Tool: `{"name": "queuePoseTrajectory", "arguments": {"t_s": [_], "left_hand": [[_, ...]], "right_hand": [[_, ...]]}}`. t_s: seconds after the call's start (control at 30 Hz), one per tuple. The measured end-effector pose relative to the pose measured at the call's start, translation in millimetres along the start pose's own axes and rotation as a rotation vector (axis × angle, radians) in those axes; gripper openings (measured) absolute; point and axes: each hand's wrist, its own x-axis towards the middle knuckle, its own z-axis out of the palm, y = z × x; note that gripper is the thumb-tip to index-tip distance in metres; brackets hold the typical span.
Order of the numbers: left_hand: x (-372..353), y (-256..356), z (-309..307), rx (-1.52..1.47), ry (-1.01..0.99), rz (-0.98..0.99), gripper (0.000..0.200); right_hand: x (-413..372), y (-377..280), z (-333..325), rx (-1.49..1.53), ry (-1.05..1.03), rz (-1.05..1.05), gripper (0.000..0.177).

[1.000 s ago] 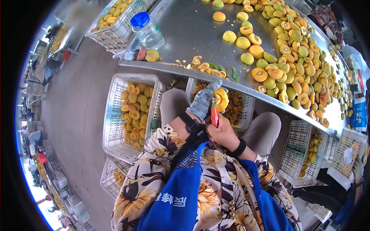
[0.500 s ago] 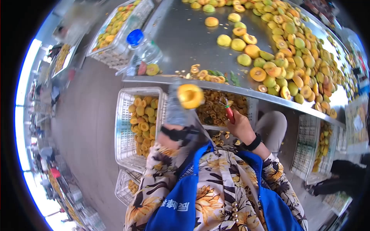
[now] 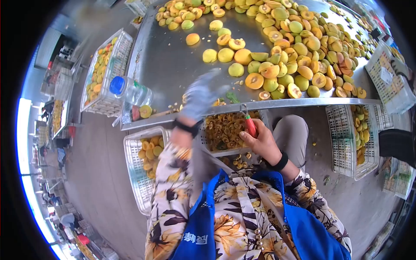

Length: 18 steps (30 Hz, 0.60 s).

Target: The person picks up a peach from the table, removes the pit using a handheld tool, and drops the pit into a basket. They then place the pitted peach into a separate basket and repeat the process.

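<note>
My left hand (image 3: 200,96), in a grey glove and blurred by motion, reaches over the near edge of the metal table (image 3: 173,52). Its fingers look spread, and I see no fruit in them. My right hand (image 3: 263,141) is bare and wrapped round the red handle of a pitting tool (image 3: 250,125), whose metal tip points up by the table's edge. Halved yellow peaches (image 3: 299,56) are heaped on the table beyond both hands, some with pits showing. Below the hands, a crate of pits and scraps (image 3: 223,132) sits under the table edge.
A white crate of peach halves (image 3: 143,180) stands at my left below the table. A blue-capped plastic bottle (image 3: 130,91) lies at the table's left corner, near a crate of fruit (image 3: 108,67). More white crates (image 3: 353,143) stand at the right, near another person's dark sleeve (image 3: 396,145).
A peach half seen by my left hand over the left crate is gone from there. That hand has moved up over the table edge. The right hand keeps the tool; the view has shifted.
</note>
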Motion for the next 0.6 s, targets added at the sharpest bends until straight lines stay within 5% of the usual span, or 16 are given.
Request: {"name": "queuePoseTrajectory", "arguments": {"t_s": [0.07,0.13,0.2,0.33,0.43,0.6], "left_hand": [[46.3,9.8,57.8,-0.019,-0.189,0.091,0.066],[75.2,21.6,101.5,0.073,-0.542,-0.079,0.076],[79.6,21.2,139.4,0.265,-0.615,-0.191,0.075],[88.3,33.7,117.7,0.238,-0.781,-0.289,0.065],[51.1,35.3,89.9,-0.017,-0.436,-0.102,0.072],[-10.8,78.0,34.3,0.07,-0.399,-0.012,0.093]], "right_hand": [[-8.0,5.4,-8.2,0.009,0.04,-0.013,0.046],[-10.0,1.3,-17.3,0.02,0.07,-0.06,0.046],[-16.1,-6.3,-29.8,-0.04,0.063,0.098,0.046],[-14.8,2.0,-41.5,-0.04,0.127,0.059,0.045],[-1.6,-3.6,-46.6,-0.126,0.269,-0.025,0.044],[31.9,7.4,-22.9,0.059,0.291,-0.065,0.044]]}}
